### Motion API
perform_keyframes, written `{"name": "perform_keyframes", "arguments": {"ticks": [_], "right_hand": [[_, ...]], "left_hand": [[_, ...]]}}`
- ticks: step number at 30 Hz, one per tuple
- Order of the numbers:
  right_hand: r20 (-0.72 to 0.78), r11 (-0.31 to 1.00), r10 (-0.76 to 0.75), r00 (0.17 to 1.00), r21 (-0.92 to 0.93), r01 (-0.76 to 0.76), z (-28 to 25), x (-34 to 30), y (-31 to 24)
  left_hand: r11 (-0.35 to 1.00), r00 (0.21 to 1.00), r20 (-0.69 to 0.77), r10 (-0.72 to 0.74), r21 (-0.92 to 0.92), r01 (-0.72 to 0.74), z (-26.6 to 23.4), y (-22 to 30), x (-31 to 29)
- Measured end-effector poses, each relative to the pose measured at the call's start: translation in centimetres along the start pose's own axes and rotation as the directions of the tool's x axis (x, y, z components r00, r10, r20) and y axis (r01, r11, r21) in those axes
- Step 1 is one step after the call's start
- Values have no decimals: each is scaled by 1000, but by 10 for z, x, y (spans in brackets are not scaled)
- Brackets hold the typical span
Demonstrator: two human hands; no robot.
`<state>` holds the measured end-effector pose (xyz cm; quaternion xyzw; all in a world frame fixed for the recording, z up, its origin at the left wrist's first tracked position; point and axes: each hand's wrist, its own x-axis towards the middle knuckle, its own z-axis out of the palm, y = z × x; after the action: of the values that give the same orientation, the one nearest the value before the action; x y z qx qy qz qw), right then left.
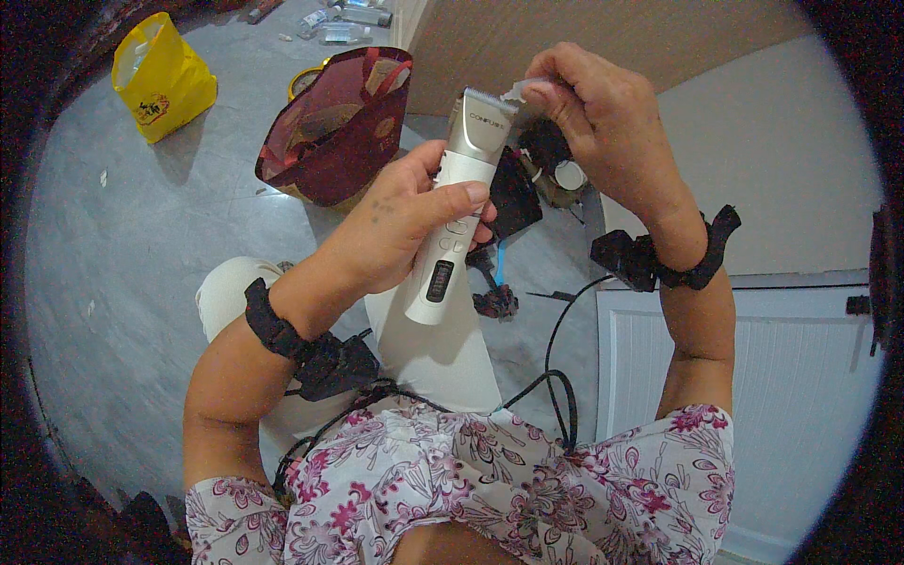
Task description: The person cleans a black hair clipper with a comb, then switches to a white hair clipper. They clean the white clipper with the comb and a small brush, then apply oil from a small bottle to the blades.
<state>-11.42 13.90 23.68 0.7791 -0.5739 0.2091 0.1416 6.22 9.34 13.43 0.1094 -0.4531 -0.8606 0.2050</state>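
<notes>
A white and silver hair clipper [459, 202] is gripped in my left hand [405, 212], its toothed blade end pointing up and away from me. A small dark display and buttons show on the clipper's face. Closed in a pinch, my right hand [603, 118] holds a crumpled white tissue [518, 91] between thumb and fingers. The tissue is right beside the clipper's blade corner; whether it touches the metal I cannot tell.
A dark red bag [330, 132] stands open beyond my left hand, and a yellow bag [162, 80] sits farther left. Clear plastic bottles [344, 33] lie at the back. Dark items cluster below my right hand; a white panelled door [734, 405] is at right. Black cables [556, 353] cross my lap.
</notes>
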Motion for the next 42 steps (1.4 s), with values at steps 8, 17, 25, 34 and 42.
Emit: {"name": "perform_keyframes", "arguments": {"ticks": [8,17,25,34,42], "right_hand": [[-14,999,-26,1000,-37,25,-1,0,0],[0,1000,0,1000,-17,0,0,0,-2],[-6,1000,-11,1000,-21,11,2,-2,-2],[46,962,187,981,195,-192,8,-10,0],[329,61,444,834,917,-394,47,-38,-9]], "left_hand": [[1000,1000,-4,-12,-7,12,-1,0,-1],[1000,1000,-3,-19,4,19,-2,1,-3],[1000,1000,-1,-16,17,16,-4,-1,-3],[1000,1000,-23,-17,-19,16,-5,-2,-4],[977,976,-212,53,-192,-95,-20,-2,7]]}}
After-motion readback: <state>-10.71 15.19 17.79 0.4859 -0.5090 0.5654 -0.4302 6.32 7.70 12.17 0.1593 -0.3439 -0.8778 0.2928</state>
